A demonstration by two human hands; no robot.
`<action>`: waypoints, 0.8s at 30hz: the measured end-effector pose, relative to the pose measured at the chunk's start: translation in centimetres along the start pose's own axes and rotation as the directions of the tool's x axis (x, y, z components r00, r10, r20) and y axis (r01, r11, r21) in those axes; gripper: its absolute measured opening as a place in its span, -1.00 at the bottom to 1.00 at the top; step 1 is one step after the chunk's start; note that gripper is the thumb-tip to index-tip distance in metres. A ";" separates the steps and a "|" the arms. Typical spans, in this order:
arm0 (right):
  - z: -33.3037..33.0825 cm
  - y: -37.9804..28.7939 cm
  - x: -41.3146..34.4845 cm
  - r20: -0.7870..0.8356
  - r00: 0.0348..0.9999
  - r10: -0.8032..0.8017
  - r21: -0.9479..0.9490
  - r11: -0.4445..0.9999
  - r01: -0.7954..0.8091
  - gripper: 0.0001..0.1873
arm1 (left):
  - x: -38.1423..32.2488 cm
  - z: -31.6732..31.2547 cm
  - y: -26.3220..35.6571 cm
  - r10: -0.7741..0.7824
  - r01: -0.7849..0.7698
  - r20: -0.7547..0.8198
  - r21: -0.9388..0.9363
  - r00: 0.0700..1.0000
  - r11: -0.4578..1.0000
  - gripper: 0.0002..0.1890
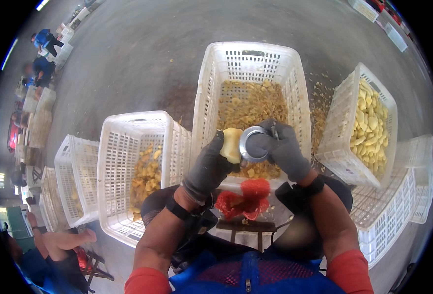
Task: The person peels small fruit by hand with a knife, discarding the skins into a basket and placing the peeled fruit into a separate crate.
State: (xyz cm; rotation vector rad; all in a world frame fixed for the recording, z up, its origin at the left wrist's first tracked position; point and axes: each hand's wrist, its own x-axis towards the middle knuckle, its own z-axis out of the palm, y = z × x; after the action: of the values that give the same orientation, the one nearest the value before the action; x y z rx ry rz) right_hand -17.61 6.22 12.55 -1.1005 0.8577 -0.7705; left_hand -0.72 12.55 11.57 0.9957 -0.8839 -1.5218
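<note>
Over a white plastic crate point(253, 46) with brown-yellow scraps point(255, 99), my left hand point(207, 171) grips a pale yellow peeled piece point(232, 145), its kind unclear. My right hand point(284, 147), also in a grey glove, is closed on a round metal ring-shaped tool point(242, 144), held right beside the piece. A crate at left point(139, 117) has brownish-yellow pieces point(146, 176) inside. The tilted crate at right point(336, 121) is filled with pale yellow peeled pieces point(371, 125). Red netting point(244, 202) lies between my knees, below the middle crate.
More white crates stand at far left point(67, 183) and lower right point(385, 217). Scraps point(319, 117) litter the concrete floor between the middle and right crates. A seated person point(54, 257) is at lower left near a folding stool point(97, 266). Other people work at upper left.
</note>
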 end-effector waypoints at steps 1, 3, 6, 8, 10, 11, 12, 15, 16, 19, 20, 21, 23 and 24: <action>-0.1 0.5 -0.1 0.047 0.999 -0.014 0.051 0.999 0.012 -0.83 | 0.1 0.3 -0.1 -0.045 0.045 -0.014 0.014 0.999 0.999 -0.56; -1.6 2.1 1.0 0.017 0.918 -0.396 -0.511 0.786 0.348 -0.80 | 0.3 0.3 -0.5 -0.164 0.165 -0.020 0.005 0.986 0.986 -0.68; -3.7 0.8 2.6 -0.248 0.890 -0.383 -0.663 0.737 0.132 -0.77 | -0.2 0.0 0.1 -0.349 0.347 0.015 -0.154 0.937 0.925 -0.74; -4.4 1.1 2.3 -0.322 0.908 -0.269 -0.454 0.886 0.101 -0.79 | 0.0 0.0 0.2 -0.340 0.340 0.022 -0.109 0.940 0.934 -0.77; -2.6 0.8 1.6 -0.310 0.937 -0.164 -0.179 0.977 0.112 -0.80 | 0.1 -0.3 -0.2 -0.209 0.208 -0.003 0.129 0.978 0.970 -0.75; -1.5 1.0 1.4 -0.207 0.935 -0.287 -0.293 0.930 0.221 -0.80 | 0.1 -0.5 -0.3 -0.142 0.139 -0.008 0.253 0.990 0.957 -0.72; -1.0 1.2 1.1 -0.098 0.913 -0.396 -0.398 0.857 0.329 -0.80 | 0.1 -0.2 -0.4 -0.079 0.067 0.016 0.377 0.997 0.924 -0.64; -2.7 3.0 2.2 -0.046 0.921 -0.388 -0.644 0.716 0.269 -0.82 | -0.4 0.2 0.0 -0.184 0.188 -0.041 0.260 0.982 0.947 -0.69; -3.7 2.6 2.8 -0.153 0.913 -0.378 -0.706 0.689 0.167 -0.81 | -0.3 0.4 0.3 -0.268 0.274 -0.061 0.132 0.961 0.953 -0.76; -4.5 1.4 2.8 -0.355 0.900 -0.252 -0.444 0.893 0.075 -0.80 | -0.1 1.2 1.3 -0.237 0.256 -0.110 0.223 0.965 0.940 -0.76; -4.1 1.0 2.3 -0.366 0.909 -0.200 -0.388 0.920 0.047 -0.81 | 0.1 1.0 1.0 -0.217 0.228 -0.082 0.177 0.973 0.957 -0.69; -3.4 0.9 1.9 -0.365 0.920 -0.144 -0.326 0.945 0.018 -0.81 | 0.3 0.3 0.1 -0.194 0.202 -0.065 0.133 0.979 0.970 -0.61; -1.4 0.2 0.8 -0.317 0.941 -0.121 -0.138 0.987 0.081 -0.81 | 1.1 -1.1 -2.2 -0.150 0.150 -0.009 0.020 0.989 0.988 -0.54; -0.6 0.0 0.5 -0.291 0.950 -0.114 -0.039 0.993 0.107 -0.81 | 1.5 -1.2 -2.7 -0.123 0.124 0.015 -0.040 0.992 0.992 -0.54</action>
State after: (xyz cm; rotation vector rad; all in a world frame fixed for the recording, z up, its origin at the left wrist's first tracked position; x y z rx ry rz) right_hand -17.95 5.54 12.27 -1.0767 1.0620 -1.0376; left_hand -0.71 11.52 8.43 1.0274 -0.8094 -1.6456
